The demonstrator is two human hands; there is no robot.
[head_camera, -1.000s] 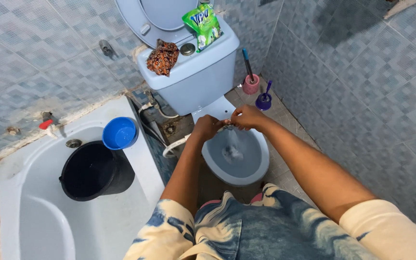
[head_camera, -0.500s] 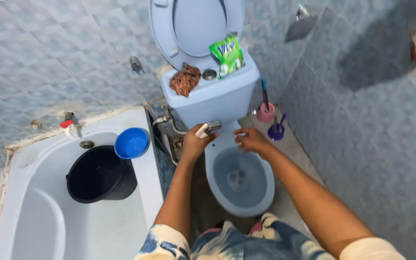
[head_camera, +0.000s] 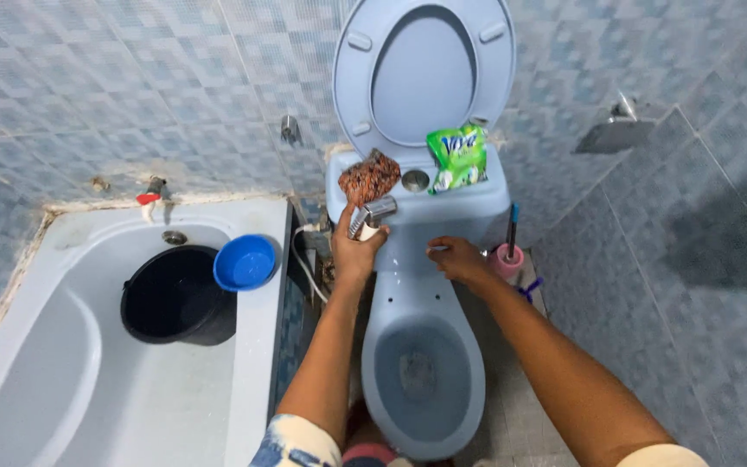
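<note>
Head view: left hand point(head_camera: 358, 251) grips sprayer point(head_camera: 372, 214) by the tank point(head_camera: 443, 212); right hand point(head_camera: 456, 258) rests half-curled, empty, on the bowl point(head_camera: 425, 346) rim.

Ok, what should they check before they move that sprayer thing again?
1. Grip on the metal sprayer head: ok, the left hand is wrapped around it.
2. Where the nozzle points: cannot tell, the fingers hide part of it.
3. Toilet seat out of the way: ok, it stands raised against the wall.
4. Right hand placed safely: ok, it rests at the back rim of the toilet bowl, holding something small that I cannot make out.
5. Things on the cistern top: not ok, the green packet and brown scrubber sit close to the sprayer and could get wet.
</note>
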